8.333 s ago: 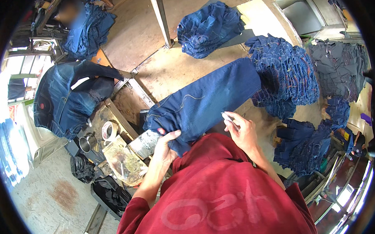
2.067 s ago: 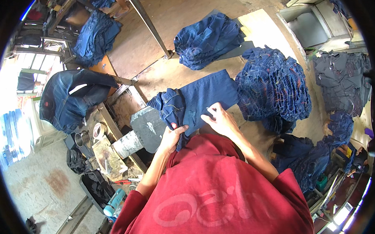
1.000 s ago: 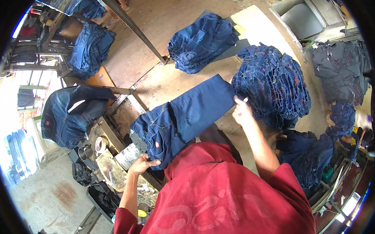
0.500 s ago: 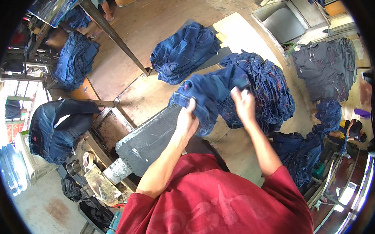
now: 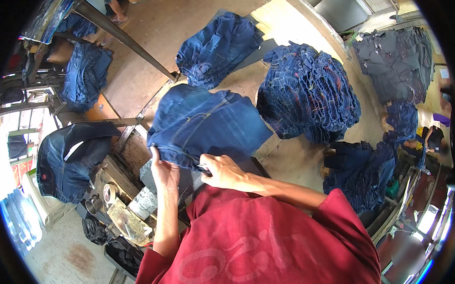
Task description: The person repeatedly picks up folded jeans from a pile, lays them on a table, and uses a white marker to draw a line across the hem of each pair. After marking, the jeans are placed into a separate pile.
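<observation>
A pair of blue jeans [image 5: 207, 122] is spread in front of me, its seams and a small light thread showing on top. With thumb above and fingers partly hidden below, my left hand [image 5: 165, 175] grips the near left edge. My right hand [image 5: 222, 171] is closed on the same near edge, close to the left one; a small dark spot shows at its fingertips, too small to name. Underneath, a dark flat board [image 5: 149, 176] is mostly covered by the cloth.
A tall stack of folded jeans [image 5: 308, 91] stands right of the garment, another denim pile [image 5: 219, 49] beyond it. Dark jeans [image 5: 75, 157] drape at the left, near a tape roll [image 5: 109, 193]. Grey garments [image 5: 397, 66] lie far right. A metal leg [image 5: 128, 40] slants down at upper left.
The jeans, bunched and lifted near the stack before, are now laid out to the left over the board. Both hands have come left and nearer to me, onto the garment's near edge.
</observation>
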`<state>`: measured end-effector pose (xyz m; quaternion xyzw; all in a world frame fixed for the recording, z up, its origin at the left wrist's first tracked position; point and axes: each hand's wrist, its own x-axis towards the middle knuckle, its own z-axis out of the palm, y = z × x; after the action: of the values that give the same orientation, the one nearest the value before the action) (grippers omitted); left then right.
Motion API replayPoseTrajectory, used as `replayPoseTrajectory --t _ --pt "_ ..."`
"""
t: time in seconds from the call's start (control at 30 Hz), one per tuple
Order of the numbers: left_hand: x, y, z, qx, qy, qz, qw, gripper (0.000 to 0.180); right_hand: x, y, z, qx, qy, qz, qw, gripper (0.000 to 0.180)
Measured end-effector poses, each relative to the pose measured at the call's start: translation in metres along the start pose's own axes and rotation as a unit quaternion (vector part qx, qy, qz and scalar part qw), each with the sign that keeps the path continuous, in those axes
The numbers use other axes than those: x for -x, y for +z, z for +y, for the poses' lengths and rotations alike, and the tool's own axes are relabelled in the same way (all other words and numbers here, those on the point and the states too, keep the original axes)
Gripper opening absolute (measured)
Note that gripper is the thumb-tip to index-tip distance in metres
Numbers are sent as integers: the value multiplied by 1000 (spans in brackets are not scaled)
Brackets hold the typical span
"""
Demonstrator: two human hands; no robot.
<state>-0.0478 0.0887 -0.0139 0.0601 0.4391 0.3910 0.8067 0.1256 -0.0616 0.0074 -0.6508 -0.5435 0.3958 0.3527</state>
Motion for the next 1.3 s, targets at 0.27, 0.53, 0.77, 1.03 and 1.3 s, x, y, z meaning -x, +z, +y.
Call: replayPoseTrajectory --t 0.27,0.53,0.77,1.03,1.3 --pt "-32 42 -101 -44 -240 -112 963 30 -31 -50 25 117 58 46 990 39" --pt "21 -34 -25 -205 -133 131 961 73 10 -70 14 -70 26 82 994 28" --pt "102 -151 71 -377 -170 -95 905 93 25 -90 55 -143 186 246 940 36" --pt "88 -103 193 -831 -13 182 525 110 19 -87 58 -74 237 138 959 17" --pt "-118 30 49 -732 -106 -251 625 98 -10 -8 -22 -39 79 72 993 16"
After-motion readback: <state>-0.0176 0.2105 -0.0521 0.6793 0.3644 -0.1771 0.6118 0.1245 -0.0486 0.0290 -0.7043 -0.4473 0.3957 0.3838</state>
